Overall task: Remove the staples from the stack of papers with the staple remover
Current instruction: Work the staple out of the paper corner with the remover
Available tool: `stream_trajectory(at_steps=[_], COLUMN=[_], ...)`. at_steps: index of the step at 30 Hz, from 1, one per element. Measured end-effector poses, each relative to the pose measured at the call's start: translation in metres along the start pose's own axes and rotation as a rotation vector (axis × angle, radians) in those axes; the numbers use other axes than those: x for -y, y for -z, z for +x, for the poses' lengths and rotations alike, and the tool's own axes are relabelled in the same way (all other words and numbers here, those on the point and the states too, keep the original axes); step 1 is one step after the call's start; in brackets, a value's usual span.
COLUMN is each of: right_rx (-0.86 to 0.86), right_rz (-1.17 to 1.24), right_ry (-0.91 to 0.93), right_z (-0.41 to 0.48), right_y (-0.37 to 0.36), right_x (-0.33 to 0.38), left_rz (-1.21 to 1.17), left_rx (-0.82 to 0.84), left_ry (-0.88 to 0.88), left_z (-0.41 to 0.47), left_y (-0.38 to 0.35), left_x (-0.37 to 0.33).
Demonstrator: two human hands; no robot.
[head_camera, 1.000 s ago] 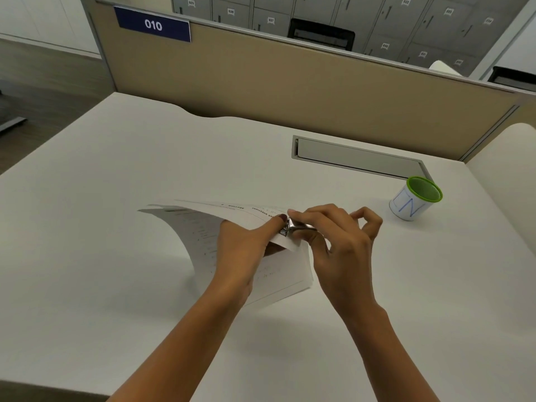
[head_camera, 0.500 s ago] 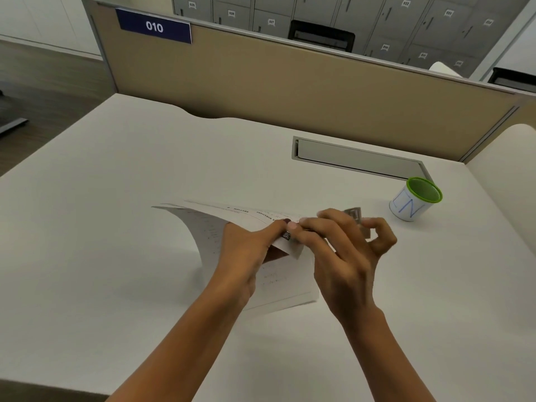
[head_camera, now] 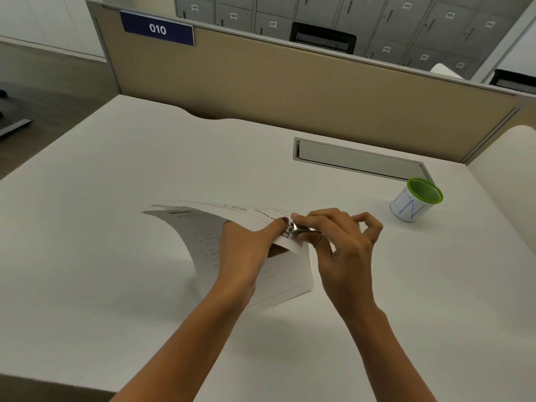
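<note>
A stack of printed white papers (head_camera: 208,236) lies on the white desk, its upper sheets curled up and over. My left hand (head_camera: 246,250) pinches the lifted right corner of those sheets, thumb on top. My right hand (head_camera: 345,248) holds a small metal staple remover (head_camera: 301,229) between thumb and fingers, and its jaws touch the paper corner right beside my left thumb. The staple itself is too small to make out.
A white cup with a green rim (head_camera: 414,200) stands to the right on the desk (head_camera: 116,285). A grey cable tray flap (head_camera: 356,159) is set into the desk behind my hands. A tan partition (head_camera: 290,91) closes the far edge.
My right hand pulled the staple remover away to the right half a second ago and has now come back to the paper corner. My left hand kept its hold on the sheets.
</note>
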State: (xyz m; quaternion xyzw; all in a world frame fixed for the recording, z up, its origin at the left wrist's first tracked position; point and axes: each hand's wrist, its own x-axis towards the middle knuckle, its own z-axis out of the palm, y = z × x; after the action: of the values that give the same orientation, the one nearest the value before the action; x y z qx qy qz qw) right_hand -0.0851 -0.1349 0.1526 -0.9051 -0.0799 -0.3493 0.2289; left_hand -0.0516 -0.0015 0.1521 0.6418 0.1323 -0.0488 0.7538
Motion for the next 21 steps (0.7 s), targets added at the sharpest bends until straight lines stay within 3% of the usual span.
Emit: stream_trajectory(at_steps=[5,15,19,21], right_rx=[-0.011,-0.258,-0.447,-0.463], right_rz=[-0.034,-0.168,-0.183,-0.134], right_ry=[0.050,0.294,0.219,0.139], right_z=[0.0006,-0.0064,-0.0084,-0.0053], right_y=[0.0025,-0.0016,-0.0017,0.0002], right_x=[0.0029,-0.0030,-0.0034,-0.0019], left_rz=[0.054,-0.047,-0.134,-0.149], left_rx=[0.011,0.113,0.105,0.092], left_ry=[-0.001,0.089,0.161,0.177], left_z=[-0.0012,-0.0042,-0.0012,0.0018], left_y=[-0.0017,-0.0020,-0.0026,-0.0013], left_x=[0.0003,-0.0029,-0.0037,-0.0037])
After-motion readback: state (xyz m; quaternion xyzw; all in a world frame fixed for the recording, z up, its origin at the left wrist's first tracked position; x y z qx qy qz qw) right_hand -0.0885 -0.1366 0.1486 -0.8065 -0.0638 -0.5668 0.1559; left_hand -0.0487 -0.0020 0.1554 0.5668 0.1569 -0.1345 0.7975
